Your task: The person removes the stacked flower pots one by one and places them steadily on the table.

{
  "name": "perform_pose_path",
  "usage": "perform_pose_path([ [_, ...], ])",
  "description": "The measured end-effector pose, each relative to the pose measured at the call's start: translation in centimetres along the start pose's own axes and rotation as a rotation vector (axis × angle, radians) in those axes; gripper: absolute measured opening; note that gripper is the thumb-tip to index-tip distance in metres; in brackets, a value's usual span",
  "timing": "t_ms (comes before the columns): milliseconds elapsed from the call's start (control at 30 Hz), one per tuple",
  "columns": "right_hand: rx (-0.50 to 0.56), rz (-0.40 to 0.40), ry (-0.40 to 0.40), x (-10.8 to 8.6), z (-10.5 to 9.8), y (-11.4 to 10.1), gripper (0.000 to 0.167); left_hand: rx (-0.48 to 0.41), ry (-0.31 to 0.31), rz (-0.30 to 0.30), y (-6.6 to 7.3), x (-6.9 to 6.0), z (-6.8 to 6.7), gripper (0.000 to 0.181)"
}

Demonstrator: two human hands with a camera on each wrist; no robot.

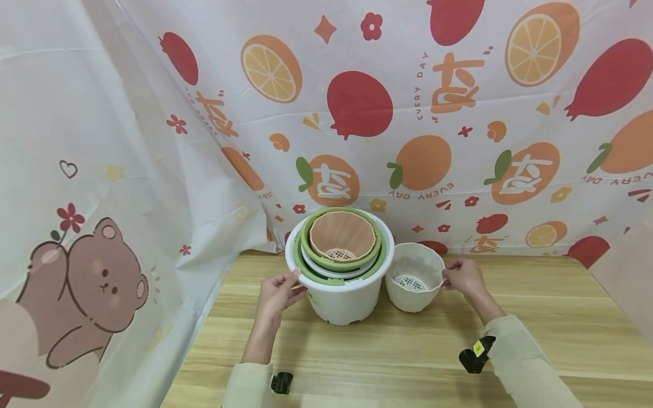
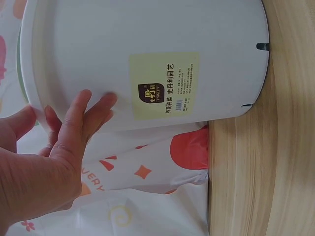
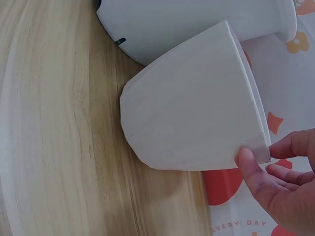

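One pot stack (image 1: 340, 266) stands on a wood-grained table (image 1: 377, 362), fruit-printed sheet (image 1: 408, 110) behind.

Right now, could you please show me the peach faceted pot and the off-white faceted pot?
Peach faceted pot (image 1: 343, 234): head view, on its inner wall.
Off-white faceted pot (image 3: 194, 108): right wrist view, on its outer wall.

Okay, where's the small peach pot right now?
In the head view, the peach pot sits inside a green pot within the big white pot, left of the cream pot.
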State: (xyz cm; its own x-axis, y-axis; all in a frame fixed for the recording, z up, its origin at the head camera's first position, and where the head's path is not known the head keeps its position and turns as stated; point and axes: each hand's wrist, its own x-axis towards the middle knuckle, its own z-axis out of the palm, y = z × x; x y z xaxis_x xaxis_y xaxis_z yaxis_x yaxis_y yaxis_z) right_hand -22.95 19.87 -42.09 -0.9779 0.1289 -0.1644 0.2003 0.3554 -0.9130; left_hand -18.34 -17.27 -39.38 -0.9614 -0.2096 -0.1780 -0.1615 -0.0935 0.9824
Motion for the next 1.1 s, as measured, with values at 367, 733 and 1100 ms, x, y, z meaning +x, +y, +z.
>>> perform_pose_path([
  [367, 0.042, 0.051, -0.054, -0.15, -0.08, -0.11, 0.027, -0.005, -0.002, -0.004, 0.02, 0.05, -0.01, 0.027],
  [733, 0.049, 0.080, -0.070, 0.19, 0.07, -0.17, 0.027, -0.002, -0.004, -0.003, -0.08, 0.11, -0.09, 0.029],
  [1100, 0.104, 0.097, -0.075, 0.35, 0.23, -0.30, 0.029, -0.006, -0.005, 0.003, -0.13, 0.06, -0.09, 0.029],
])
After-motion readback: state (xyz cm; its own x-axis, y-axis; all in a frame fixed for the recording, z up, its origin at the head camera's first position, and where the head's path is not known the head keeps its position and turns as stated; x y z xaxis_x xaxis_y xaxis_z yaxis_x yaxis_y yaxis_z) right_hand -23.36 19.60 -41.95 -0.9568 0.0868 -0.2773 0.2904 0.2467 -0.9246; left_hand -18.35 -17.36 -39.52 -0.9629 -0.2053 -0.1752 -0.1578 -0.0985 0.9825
